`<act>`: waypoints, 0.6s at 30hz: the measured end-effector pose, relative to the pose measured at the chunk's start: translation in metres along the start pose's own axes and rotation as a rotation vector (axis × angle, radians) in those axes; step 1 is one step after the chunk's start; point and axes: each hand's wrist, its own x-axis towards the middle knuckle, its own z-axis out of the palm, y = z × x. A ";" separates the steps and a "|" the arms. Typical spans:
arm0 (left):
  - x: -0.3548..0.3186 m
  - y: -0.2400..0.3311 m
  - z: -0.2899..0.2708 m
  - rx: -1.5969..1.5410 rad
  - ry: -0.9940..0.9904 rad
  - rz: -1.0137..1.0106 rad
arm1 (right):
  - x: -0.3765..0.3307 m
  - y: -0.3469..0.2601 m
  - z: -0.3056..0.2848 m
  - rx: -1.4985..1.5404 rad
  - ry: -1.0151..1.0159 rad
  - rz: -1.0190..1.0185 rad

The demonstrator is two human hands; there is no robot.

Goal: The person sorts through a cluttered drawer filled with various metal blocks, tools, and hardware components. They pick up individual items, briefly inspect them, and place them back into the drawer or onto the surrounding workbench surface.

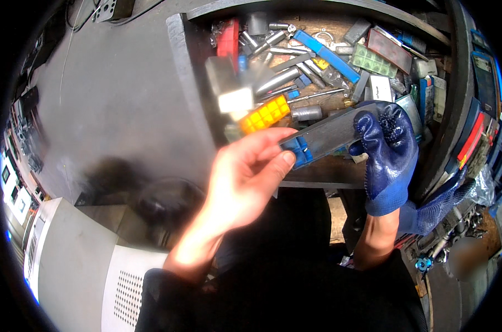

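My bare left hand [240, 180] pinches the blue, divided end of a long narrow plastic case [329, 134] between thumb and fingers. My right hand [389, 149], in a dark blue dotted work glove, grips the other end. A dark sliding cover lies over most of the case, and a few blue compartments show at the left end. What they contain is too small to tell. The case is held tilted over the near part of an open drawer [189, 83]. Just beyond my left hand lies a yellow compartment box [265, 114].
The drawer holds metal cylinders, a blue stick-shaped case [325, 55], a green compartment box [374, 61] and a red-edged case [389, 50]. A second blue glove [436, 210] lies to the right. A grey surface [123, 83] stretches left; a perforated pale panel [129, 293] stands lower left.
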 end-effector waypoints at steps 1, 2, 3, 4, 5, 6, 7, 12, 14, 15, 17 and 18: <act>0.000 0.001 0.001 -0.012 -0.004 0.004 | -0.001 -0.001 0.002 0.003 0.030 -0.009; -0.001 0.002 0.001 -0.023 -0.008 0.008 | -0.002 -0.002 0.002 0.005 0.060 -0.019; -0.002 0.003 0.001 -0.034 -0.009 0.013 | -0.002 -0.001 0.001 0.008 0.077 -0.015; -0.002 0.003 0.000 -0.031 -0.012 0.002 | -0.002 0.002 -0.001 0.011 0.094 -0.011; -0.001 0.004 -0.002 -0.028 -0.015 -0.008 | -0.001 0.005 -0.003 0.014 0.112 -0.007; -0.001 0.004 -0.003 -0.027 -0.017 -0.018 | 0.001 0.009 -0.006 -0.010 0.108 -0.019; 0.000 0.004 -0.003 -0.019 -0.027 -0.012 | 0.002 0.012 -0.009 -0.034 0.105 -0.031; 0.000 0.006 -0.001 -0.033 -0.048 -0.030 | 0.002 0.008 -0.010 0.062 0.093 0.053; -0.001 0.005 -0.001 -0.040 -0.047 -0.039 | 0.003 0.009 -0.010 0.045 0.110 0.100; 0.000 0.004 -0.001 -0.042 -0.046 -0.043 | 0.005 0.012 -0.011 -0.028 0.087 -0.002; 0.000 -0.001 -0.005 -0.059 -0.043 -0.025 | 0.009 0.020 -0.014 -0.173 0.041 -0.206; 0.000 -0.005 -0.007 -0.067 -0.044 -0.015 | 0.008 0.022 -0.013 -0.143 0.015 -0.197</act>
